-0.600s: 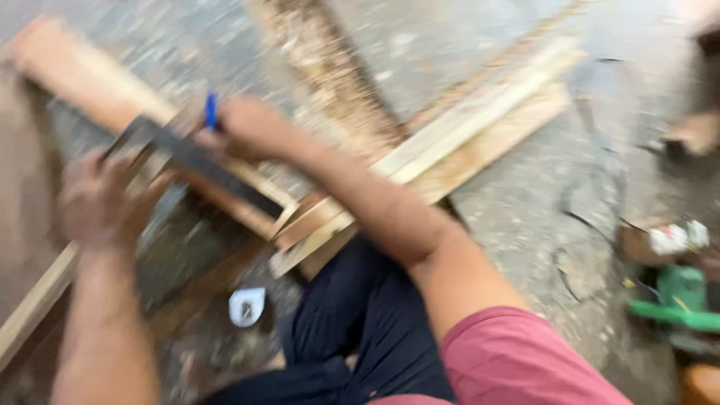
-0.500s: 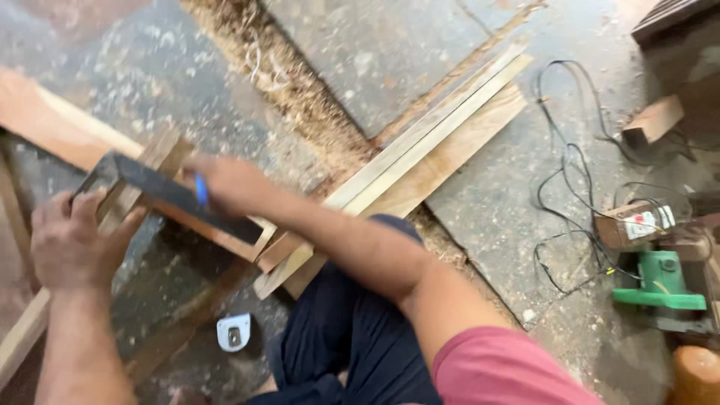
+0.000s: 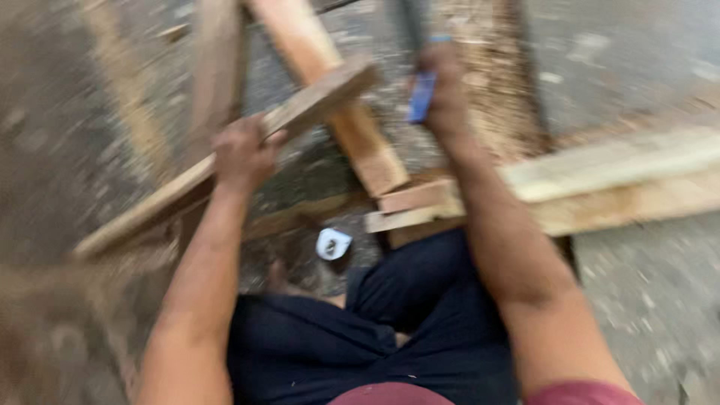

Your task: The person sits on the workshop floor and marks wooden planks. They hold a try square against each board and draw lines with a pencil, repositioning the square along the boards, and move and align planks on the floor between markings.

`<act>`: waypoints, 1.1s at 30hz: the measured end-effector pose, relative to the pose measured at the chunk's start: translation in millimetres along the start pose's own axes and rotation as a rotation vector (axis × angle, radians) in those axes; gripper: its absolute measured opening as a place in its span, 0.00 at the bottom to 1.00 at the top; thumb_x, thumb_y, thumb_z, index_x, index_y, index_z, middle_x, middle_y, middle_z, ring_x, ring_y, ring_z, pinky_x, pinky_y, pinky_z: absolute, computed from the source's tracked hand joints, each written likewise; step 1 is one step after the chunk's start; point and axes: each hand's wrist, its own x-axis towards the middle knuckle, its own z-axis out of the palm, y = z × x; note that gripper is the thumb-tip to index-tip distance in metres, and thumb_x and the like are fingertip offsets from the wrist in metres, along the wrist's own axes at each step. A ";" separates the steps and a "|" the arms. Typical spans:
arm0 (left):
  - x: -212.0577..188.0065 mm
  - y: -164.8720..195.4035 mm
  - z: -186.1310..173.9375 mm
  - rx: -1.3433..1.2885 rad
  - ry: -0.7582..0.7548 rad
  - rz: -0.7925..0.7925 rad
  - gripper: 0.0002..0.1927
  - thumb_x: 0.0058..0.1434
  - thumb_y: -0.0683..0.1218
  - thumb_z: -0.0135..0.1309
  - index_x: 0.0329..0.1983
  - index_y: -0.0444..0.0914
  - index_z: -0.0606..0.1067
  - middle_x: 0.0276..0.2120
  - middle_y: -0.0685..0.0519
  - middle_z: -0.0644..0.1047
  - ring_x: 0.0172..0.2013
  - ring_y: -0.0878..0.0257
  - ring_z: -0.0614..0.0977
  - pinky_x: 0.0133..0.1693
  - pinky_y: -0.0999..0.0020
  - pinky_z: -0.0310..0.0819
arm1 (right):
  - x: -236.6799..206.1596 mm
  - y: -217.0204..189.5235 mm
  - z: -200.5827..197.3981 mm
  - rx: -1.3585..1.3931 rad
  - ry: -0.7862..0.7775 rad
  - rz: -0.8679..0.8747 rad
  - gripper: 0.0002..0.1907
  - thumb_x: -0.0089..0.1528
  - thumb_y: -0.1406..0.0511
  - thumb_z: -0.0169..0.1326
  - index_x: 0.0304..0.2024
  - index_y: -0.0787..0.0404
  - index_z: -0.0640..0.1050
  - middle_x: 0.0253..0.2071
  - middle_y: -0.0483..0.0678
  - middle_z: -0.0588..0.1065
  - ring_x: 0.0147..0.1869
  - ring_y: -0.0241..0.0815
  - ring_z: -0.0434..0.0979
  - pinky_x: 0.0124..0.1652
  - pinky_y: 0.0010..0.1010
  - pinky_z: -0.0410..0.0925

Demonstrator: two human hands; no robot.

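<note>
**Hands on timber over a sawdust-strewn floor**

A long, pale wooden plank, lifted at a slant above the floor, sits in the grip of the person's left hand, whose fingers wrap its edge near the middle. The right hand is closed around a slim blue-handled tool, held just beside a thicker reddish-brown wooden beam that runs under the plank. Whether the tool is a pencil or a marker cannot be told through the blur. No cut or mark shows on the plank, so the work looks to be at an early, measuring-or-marking stage, with shaping yet to come. Below, short offcuts lie against a stack of long light boards reaching to the right edge. A small white object rests on the grey concrete floor near the person's dark trousers. Sawdust lies heaped behind the right hand. Motion blur smears the whole left side.
</note>
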 end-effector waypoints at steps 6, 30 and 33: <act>38.0 -13.5 -1.3 -0.180 -0.290 -0.186 0.20 0.74 0.65 0.47 0.60 0.53 0.75 0.54 0.47 0.81 0.55 0.44 0.80 0.55 0.46 0.74 | 24.5 -49.7 -23.8 -0.282 -0.061 0.255 0.14 0.61 0.70 0.63 0.41 0.62 0.69 0.40 0.55 0.68 0.44 0.53 0.70 0.45 0.44 0.66; 45.2 32.7 -13.7 -0.196 0.155 0.255 0.43 0.55 0.51 0.72 0.71 0.44 0.63 0.72 0.33 0.56 0.64 0.34 0.71 0.52 0.51 0.77 | -83.7 -166.0 70.3 -0.047 -0.055 0.377 0.13 0.58 0.72 0.61 0.37 0.61 0.68 0.38 0.54 0.66 0.40 0.52 0.69 0.40 0.40 0.65; 51.3 48.3 -14.4 0.015 0.145 0.264 0.41 0.45 0.55 0.74 0.64 0.55 0.71 0.65 0.43 0.66 0.61 0.42 0.68 0.54 0.44 0.70 | -87.8 -164.1 76.7 -0.084 -0.084 0.371 0.13 0.58 0.72 0.60 0.36 0.61 0.68 0.40 0.55 0.67 0.41 0.52 0.70 0.39 0.42 0.65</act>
